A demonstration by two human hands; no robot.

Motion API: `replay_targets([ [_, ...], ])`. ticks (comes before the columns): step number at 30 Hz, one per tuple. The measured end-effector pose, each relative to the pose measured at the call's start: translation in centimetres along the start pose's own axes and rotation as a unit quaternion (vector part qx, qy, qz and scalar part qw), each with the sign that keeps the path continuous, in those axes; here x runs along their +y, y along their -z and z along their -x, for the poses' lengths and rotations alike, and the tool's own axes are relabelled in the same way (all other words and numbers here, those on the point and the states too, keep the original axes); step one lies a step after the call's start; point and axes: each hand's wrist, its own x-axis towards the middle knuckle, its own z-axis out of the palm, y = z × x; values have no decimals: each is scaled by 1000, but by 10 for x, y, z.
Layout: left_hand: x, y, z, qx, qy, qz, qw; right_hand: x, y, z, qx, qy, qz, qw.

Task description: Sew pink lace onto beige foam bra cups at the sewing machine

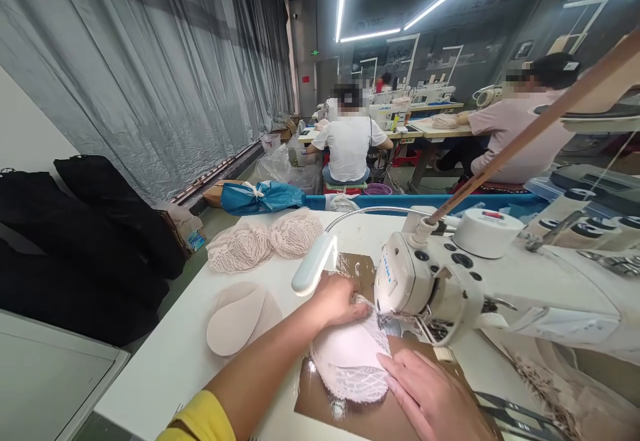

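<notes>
Worktable [165,354]: white, spread beneath both hands and out past the left fingers. Sewing machine [405,271]: pale, head just beyond the right fingers, to the right of the left ones. Brown sheet [330,421]: glossy, under the hands and the piece between them. Lace cups [240,248]: a pair of mounds, beyond and to the left of the left fingers, well apart. Plain cups [235,324]: pale, stacked or overlapping, left of the left fingers, across the forearm from the work.

Worked cup [345,354]: smooth pale middle, lace at the edges, lying between the two sets of fingers, its far right edge close by the machine head.

Left hand [335,301]: fingers curled narrow, holding the cup's far edge, thumb over the lace. Right hand [425,388]: fingers narrow, laid on the near right edge; whether they pinch it, cannot tell.

Needle: too small to make out beyond the thumb.

Step in hand, my reading: lace edge being guided for stitching onto the cup. Next move seems to call for turning the curve evenly, lace flat, fingertips clear of the needle.
</notes>
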Motion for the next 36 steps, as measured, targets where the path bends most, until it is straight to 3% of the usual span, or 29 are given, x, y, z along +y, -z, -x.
replay_targets([
  [12,-9,-14,12,-60,-3,150,987,-1,1,-3,26,-4,2,1000],
  [20,-7,-18,14,-8,-5,213,977,0,2,-4,14,0,5,1000],
  [27,-9,-18,14,7,-9,241,970,-1,4,-3,-11,12,21,1000],
  [36,-20,-15,10,24,-14,271,962,-3,2,-3,7,6,16,1000],
])
